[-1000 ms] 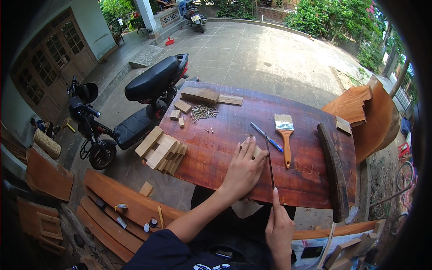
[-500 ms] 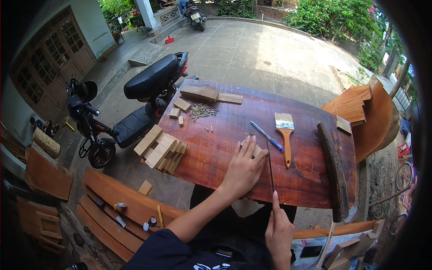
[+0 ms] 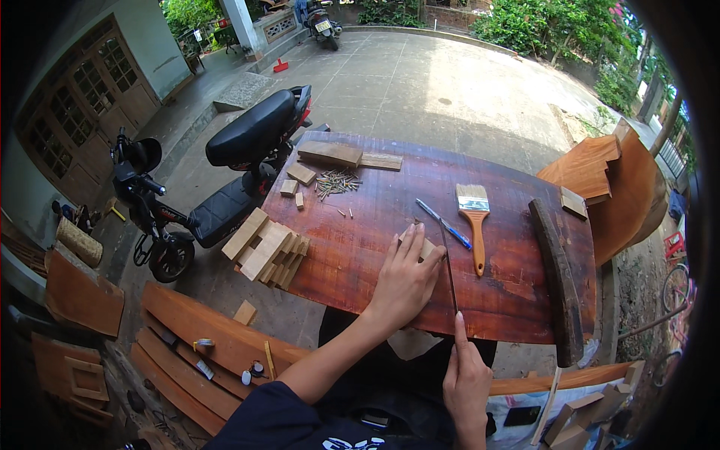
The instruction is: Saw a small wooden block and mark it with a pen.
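On the near part of the reddish-brown wooden table [image 3: 360, 262], my left hand [image 3: 406, 279] presses down on a small pale wood block [image 3: 427, 248], its fingers bent over it and partly hiding it. My right hand [image 3: 466, 386], at the near edge, grips a long thin dark-bladed tool [image 3: 451, 279], index finger stretched along it. Seen almost edge-on, the blade runs along the block's right side; whether it is a saw or a file I cannot tell. A blue pen [image 3: 460, 237] and a flat paintbrush [image 3: 476, 225] with an orange handle lie just right of the blade.
Stacked wood blocks [image 3: 271, 251] occupy the table's left edge. Behind them lie a heap of screws [image 3: 337, 184] and a longer wood piece [image 3: 330, 154]. A dark curved bar [image 3: 555, 281] overhangs the near edge at right. A scooter [image 3: 232, 195] stands left; planks [image 3: 217, 322] lie below.
The view has shifted slightly. Both hands keep nearly the same places, and the blade stays beside the block with a very small shift.
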The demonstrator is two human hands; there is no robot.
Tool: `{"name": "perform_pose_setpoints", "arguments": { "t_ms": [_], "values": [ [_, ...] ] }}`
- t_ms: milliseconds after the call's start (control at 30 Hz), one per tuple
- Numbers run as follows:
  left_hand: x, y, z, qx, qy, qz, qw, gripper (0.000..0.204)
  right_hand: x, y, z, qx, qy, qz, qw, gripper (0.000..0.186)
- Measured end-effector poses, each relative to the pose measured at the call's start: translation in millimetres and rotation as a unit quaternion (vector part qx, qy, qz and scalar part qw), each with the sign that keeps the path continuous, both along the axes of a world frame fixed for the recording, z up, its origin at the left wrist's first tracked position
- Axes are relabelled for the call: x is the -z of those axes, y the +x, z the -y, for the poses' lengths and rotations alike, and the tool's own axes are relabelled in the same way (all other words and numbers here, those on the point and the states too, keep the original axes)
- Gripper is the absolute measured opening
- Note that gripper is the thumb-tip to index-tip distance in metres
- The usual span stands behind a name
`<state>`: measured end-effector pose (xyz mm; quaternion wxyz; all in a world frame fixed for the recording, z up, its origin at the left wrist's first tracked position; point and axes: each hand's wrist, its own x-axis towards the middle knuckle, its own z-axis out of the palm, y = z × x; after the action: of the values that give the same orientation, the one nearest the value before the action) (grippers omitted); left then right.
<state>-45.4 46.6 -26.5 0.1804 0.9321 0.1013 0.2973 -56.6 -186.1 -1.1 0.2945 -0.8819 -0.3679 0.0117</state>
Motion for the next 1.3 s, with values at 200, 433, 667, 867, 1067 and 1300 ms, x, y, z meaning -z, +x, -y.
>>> {"name": "perform_pose_setpoints", "arguments": {
  "t_ms": [200, 433, 667, 867, 1067, 1300],
  "values": [
    [-3, 0, 0, 0.0, -0.011, 0.001, 1.0, 0.03, -11, -7, 5, 0.014, -0.019, -0.062, 0.998, 0.071],
    [0, 1, -1, 0.011, -0.001, 0.0, 1.0, 0.032, -3, 2, -2, -0.01, 0.01, -0.001, 1.0, 0.078],
    [-3, -1, 1, 0.018, -0.014, 0.004, 1.0, 0.029, -14, 5, -15, 0.007, 0.017, -0.05, 0.999, 0.069],
    [0, -1, 2, 0.018, -0.014, -0.001, 1.0, 0.032, -8, 8, -18, 0.025, 0.011, -0.056, 0.998, 0.068],
    [-2, 2, 1, 0.022, -0.02, -0.007, 1.0, 0.031, -5, 9, -12, 0.01, 0.007, 0.009, 1.0, 0.078],
    [-9, 0, 1, 0.018, -0.016, -0.012, 1.0, 0.03, -10, -3, 2, 0.013, -0.008, 0.0, 1.0, 0.077]
  ]
}}
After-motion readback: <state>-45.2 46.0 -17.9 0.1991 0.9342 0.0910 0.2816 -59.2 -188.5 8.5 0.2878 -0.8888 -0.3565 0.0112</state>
